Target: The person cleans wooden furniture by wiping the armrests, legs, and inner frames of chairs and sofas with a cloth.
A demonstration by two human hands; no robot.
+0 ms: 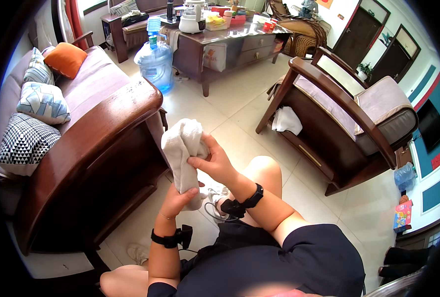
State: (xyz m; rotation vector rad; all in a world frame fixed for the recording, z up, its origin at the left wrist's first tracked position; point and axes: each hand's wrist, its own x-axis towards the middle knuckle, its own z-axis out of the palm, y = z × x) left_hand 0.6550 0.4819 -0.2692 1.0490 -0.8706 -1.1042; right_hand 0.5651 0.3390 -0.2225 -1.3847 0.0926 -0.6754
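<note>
A bunched, folded off-white cloth (181, 159) hangs in the air before me, thick and soft like a towel. My left hand (178, 200) grips its lower end, with the thumb across the front. Higher up on the right side, my right hand (218, 161) pinches the fabric between thumb and fingers. Part of the right fingers is hidden behind the folds. Below the hands, a white shoe (217, 198) shows on my foot.
A wooden-armed sofa (104, 111) stands close on the left, with patterned cushions and an orange cushion (65, 59). To the right is a wooden armchair (316, 141) with a white cloth (287, 120) on its lower ledge. Farther off are a blue water bottle (155, 67) and a laden table (235, 41).
</note>
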